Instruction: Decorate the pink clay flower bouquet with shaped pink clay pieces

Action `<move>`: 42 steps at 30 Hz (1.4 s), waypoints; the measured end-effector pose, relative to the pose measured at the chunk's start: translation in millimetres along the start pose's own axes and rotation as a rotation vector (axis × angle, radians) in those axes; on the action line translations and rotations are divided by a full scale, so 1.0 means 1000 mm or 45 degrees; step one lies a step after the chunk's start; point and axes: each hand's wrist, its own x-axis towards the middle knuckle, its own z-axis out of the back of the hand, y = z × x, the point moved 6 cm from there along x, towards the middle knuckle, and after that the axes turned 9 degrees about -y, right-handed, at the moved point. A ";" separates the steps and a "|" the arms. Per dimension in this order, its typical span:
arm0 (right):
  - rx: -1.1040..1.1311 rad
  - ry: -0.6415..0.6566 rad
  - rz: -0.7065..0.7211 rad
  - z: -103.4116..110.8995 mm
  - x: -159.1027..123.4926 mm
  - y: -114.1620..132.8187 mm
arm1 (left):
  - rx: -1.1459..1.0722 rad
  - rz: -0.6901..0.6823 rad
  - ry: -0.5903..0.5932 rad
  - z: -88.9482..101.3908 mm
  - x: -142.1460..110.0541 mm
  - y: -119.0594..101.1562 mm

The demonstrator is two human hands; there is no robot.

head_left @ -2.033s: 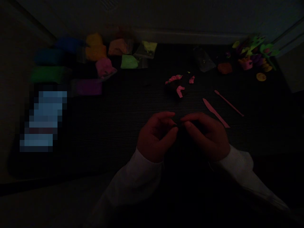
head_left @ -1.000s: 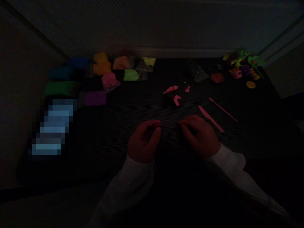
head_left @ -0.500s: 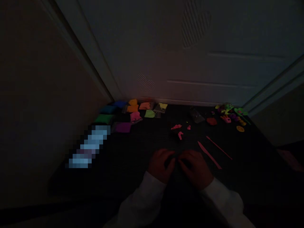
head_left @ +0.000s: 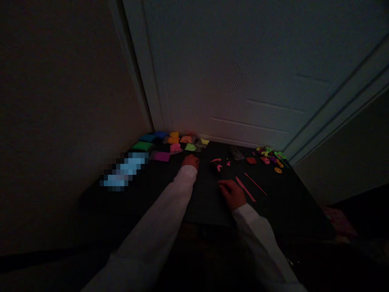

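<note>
The scene is very dark. My left hand (head_left: 191, 161) is stretched forward on the black mat (head_left: 170, 194), close to the coloured clay packs (head_left: 174, 142); its fingers are too dim to read. My right hand (head_left: 232, 193) rests on the mat with fingers curled, just left of a pink flat tool (head_left: 245, 189). A small pink and dark clay piece (head_left: 219, 165) lies between the two hands, further back. Both arms wear white sleeves.
A thin pink stick (head_left: 255, 183) lies right of the flat tool. A cluster of small coloured clay shapes (head_left: 270, 157) sits at the mat's back right. A white door (head_left: 243, 81) rises behind the mat, a wall at left. A blurred-out patch (head_left: 124, 170) lies left.
The hands have parted: my left hand has reached forward toward the clay packs, my right stays by the flat tool. The camera has tilted up and back, showing more door.
</note>
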 end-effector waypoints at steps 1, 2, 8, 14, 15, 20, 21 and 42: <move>0.010 -0.013 -0.014 0.000 0.000 -0.002 | -0.001 0.000 0.003 0.000 -0.003 0.002; 0.021 -0.026 -0.032 0.000 0.000 -0.003 | -0.003 0.000 0.002 0.000 -0.007 0.004; 0.073 -0.086 -0.140 0.000 0.000 -0.009 | -0.106 0.030 0.001 0.009 -0.019 0.007; 0.077 -0.136 -0.182 0.003 0.002 -0.014 | -0.491 0.165 -0.003 0.017 -0.034 0.007; 0.077 -0.147 -0.189 0.002 0.002 -0.015 | -0.576 0.204 -0.006 0.017 -0.041 0.007; 0.087 -0.186 -0.212 -0.009 -0.002 -0.006 | -1.065 0.351 0.095 0.000 -0.089 -0.011; 0.088 -0.182 -0.201 -0.012 -0.004 -0.002 | -1.149 0.372 0.113 -0.004 -0.097 -0.017; 0.139 -0.097 -0.174 -0.008 -0.017 0.023 | -1.360 0.485 0.366 0.010 -0.120 -0.034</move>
